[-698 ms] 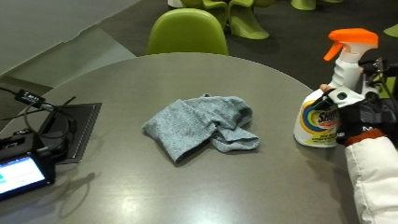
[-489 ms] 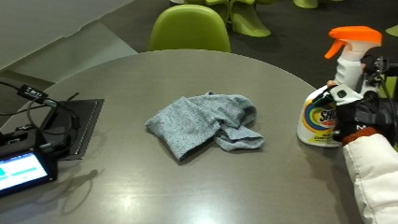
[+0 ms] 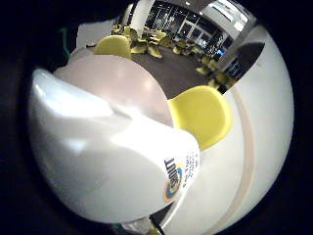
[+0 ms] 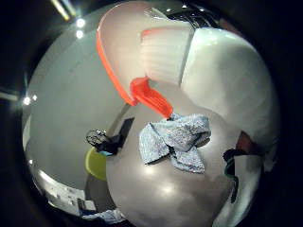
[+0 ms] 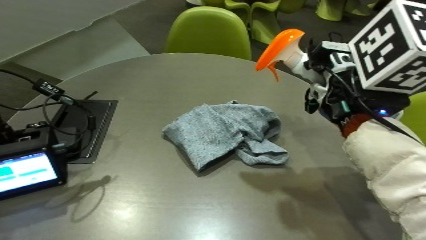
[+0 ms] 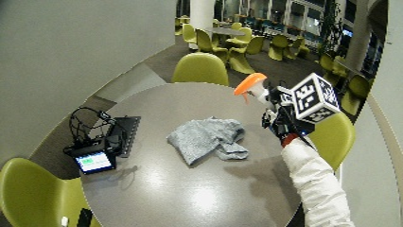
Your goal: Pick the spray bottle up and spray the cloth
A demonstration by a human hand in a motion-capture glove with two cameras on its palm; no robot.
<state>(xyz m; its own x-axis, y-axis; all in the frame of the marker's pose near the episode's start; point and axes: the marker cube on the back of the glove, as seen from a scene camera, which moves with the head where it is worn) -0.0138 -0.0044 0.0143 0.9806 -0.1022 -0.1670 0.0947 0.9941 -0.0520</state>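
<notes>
The hand [image 5: 346, 107] grips the spray bottle [image 5: 287, 47], lifted off the table [image 5: 133, 200] — nozzle aimed toward the cloth [image 5: 223, 132] at table centre; pickup appears done; next, you squeeze the trigger over the cloth.

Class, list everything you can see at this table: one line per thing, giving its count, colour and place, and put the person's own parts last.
White plastic spray bottle with orange trigger head: one, white and orange, lifted above the table's far right edge, nozzle toward the cloth.
Crumpled blue-grey cloth: one, blue-grey, middle of the table.
Round grey table: one, grey, under everything.
Small lit screen device: one, black, table's left edge.
Black flat pad with cables: one, black, beside the screen.
Green plastic chairs: several, yellow-green, around and beyond the table.
Gloved right hand: one, black, gripping the bottle.
White sleeve: one, right side.
</notes>
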